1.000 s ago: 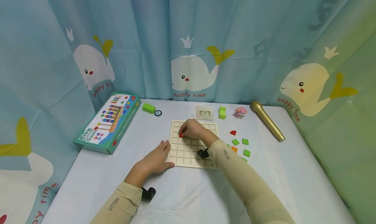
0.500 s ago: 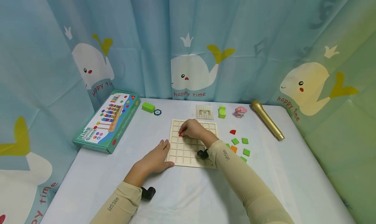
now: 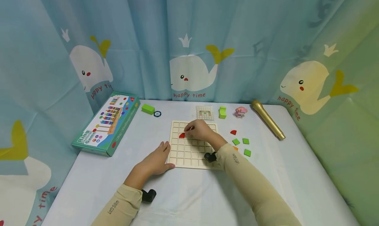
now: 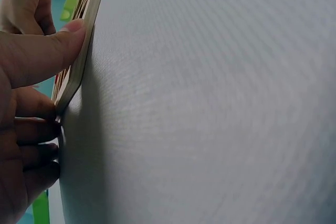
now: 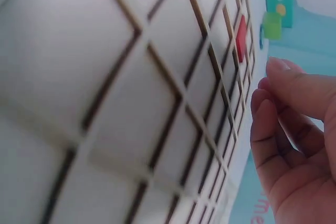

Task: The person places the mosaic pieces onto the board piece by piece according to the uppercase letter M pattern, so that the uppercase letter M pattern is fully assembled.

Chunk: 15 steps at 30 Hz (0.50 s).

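Observation:
A pale wooden grid board lies on the white table. A red quarter-circle piece sits in one of its upper-left cells; the right wrist view also shows this red piece among the ridges. My right hand is over the upper part of the board, just right of the piece. Its fingers are loosely bent and hold nothing, apart from the red piece in the right wrist view. My left hand rests at the board's lower-left corner, thumb against the front edge and the other fingers along the left side.
Right of the board lie another red quarter-circle, several green squares and an orange piece. Behind it are a pattern card, green blocks, a pink figurine and a gold microphone. A game box stands left.
My right hand has let go of the red quarter-circle and moved slightly right, leaving the piece on the board. My left hand stays at the board's corner. The head view has shifted a little.

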Available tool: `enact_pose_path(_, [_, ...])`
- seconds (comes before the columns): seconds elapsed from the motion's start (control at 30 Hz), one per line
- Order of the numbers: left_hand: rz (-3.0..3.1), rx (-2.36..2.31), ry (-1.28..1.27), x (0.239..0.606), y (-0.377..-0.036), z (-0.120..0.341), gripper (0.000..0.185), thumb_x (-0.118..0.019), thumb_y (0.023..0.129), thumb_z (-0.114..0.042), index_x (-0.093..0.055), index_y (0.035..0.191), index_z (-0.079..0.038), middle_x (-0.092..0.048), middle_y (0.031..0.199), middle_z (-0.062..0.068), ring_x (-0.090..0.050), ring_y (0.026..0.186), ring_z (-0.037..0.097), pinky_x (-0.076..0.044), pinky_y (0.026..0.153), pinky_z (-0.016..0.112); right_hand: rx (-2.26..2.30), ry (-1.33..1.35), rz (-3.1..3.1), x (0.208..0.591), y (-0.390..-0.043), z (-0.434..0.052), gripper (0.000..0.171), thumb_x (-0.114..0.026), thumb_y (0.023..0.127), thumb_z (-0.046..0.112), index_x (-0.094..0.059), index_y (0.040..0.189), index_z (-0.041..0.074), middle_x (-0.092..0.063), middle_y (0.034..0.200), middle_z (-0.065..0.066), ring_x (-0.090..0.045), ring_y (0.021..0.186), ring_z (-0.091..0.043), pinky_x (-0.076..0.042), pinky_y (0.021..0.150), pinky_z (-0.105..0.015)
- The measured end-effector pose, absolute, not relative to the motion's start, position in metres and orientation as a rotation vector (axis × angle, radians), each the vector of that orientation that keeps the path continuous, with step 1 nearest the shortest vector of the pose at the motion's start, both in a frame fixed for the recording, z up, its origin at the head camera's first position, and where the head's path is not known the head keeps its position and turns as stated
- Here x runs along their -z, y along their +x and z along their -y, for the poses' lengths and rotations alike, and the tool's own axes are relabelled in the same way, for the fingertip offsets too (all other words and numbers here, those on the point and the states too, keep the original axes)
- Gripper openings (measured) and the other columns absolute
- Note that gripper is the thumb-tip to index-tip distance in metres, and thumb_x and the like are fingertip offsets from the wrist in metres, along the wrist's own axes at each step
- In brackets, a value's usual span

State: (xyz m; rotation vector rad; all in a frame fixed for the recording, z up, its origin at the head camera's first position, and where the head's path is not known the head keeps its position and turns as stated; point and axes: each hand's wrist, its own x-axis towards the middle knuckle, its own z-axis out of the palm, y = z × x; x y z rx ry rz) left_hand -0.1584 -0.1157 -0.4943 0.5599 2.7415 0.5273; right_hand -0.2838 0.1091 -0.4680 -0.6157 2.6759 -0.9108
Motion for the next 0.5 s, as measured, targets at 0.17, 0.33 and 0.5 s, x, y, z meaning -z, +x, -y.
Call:
enact_pose_path(0.17, [-2.744, -0.547, 0.551, 0.494, -0.158, 0.115, 0.089, -0.070, 0.095, -0.041, -0.027, 0.154, 0.009, -0.021, 0.163, 0.023, -0.014, 0.152, 0.037, -0.024, 0.119, 0.046, 0.928, -0.582, -2.684, 0.457, -0.280, -0.133, 0.014, -0.071, 0.095, 0.014, -0.078, 0.107, 0.008, -0.072, 0.105, -0.002, -0.065, 0.089, -0.017, -0.055, 0.075, -0.034])
enact_pose_path(0.33, [-2.746, -0.567, 0.545, 0.496, -0.158, 0.116, 0.090, -0.071, 0.094, -0.040, -0.027, 0.154, 0.009, -0.021, 0.163, 0.022, -0.014, 0.152, 0.036, -0.024, 0.120, 0.046, 0.969, -0.533, -2.689, 0.448, -0.277, -0.161, 0.016, -0.071, 0.096, 0.012, -0.077, 0.108, 0.006, -0.072, 0.103, -0.004, -0.064, 0.088, -0.019, -0.054, 0.075, -0.035])
enact_pose_path(0.5, [-2.749, -0.571, 0.565, 0.497, -0.158, 0.117, 0.090, -0.072, 0.094, -0.040, -0.027, 0.154, 0.010, -0.022, 0.163, 0.024, -0.014, 0.152, 0.037, -0.023, 0.120, 0.046, 0.949, -0.480, -2.733, 0.442, -0.274, -0.191, 0.015, -0.071, 0.095, 0.011, -0.078, 0.107, 0.004, -0.071, 0.099, -0.005, -0.061, 0.081, -0.019, -0.052, 0.068, -0.032])
